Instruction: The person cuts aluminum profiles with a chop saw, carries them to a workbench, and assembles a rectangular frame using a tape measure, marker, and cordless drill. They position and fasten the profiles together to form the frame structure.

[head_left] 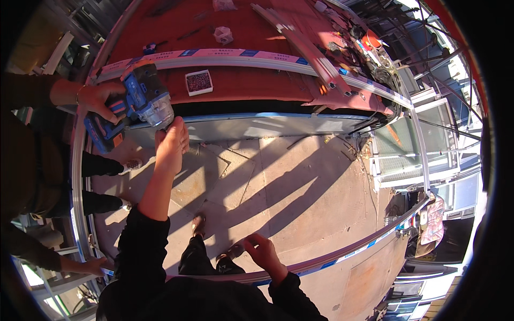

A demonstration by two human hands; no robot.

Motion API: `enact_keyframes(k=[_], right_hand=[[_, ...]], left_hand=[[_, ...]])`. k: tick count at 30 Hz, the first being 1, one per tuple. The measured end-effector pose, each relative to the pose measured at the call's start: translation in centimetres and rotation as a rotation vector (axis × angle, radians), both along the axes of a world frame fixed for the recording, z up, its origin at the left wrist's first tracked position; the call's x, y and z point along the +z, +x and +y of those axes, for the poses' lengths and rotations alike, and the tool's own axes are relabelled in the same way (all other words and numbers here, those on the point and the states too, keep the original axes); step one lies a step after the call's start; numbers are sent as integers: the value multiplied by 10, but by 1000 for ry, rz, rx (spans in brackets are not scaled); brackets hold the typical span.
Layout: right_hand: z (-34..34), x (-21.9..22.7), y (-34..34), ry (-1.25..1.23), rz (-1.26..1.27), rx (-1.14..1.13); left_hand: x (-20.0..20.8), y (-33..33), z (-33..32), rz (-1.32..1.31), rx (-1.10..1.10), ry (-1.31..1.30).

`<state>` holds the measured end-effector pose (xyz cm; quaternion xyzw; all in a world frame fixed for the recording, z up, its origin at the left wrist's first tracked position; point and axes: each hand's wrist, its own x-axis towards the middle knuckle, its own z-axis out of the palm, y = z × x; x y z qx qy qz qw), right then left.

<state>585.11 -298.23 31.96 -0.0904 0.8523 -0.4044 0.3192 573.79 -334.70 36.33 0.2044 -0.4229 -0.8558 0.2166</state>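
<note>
A co-worker's hand at the left grips a blue-and-black cordless power tool. Its clear-looking front end points toward my left hand, which is raised right beside it with the fingers curled in; whatever they hold is hidden. My right hand hovers just above the near bar of a large metal frame, thumb and fingers drawn together, and I cannot make out anything in them. The frame, with printed pink and blue film on it, runs around me. The co-worker's other hand rests near its lower left corner.
Beyond the frame's far bar is a red-covered table bearing a white tray of small dark pieces and long metal profiles. Glazed window panels lean at the right. The co-worker's legs are close on the left.
</note>
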Motion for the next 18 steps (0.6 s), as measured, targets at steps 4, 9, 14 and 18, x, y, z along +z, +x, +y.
enact_keyframes(k=[4, 9, 14, 18], right_hand=[[-9, 17, -35, -133, 138, 53], [-14, 54, -63, -424, 594, 180], [74, 99, -52, -907, 156, 360], [200, 139, -43, -1006, 287, 283]], left_hand=[[33, 72, 75, -11, -177, -76], [81, 161, 195, -162, -544, 129], [137, 205, 316, -302, -1060, 238], [193, 209, 413, -159, -1453, 339]])
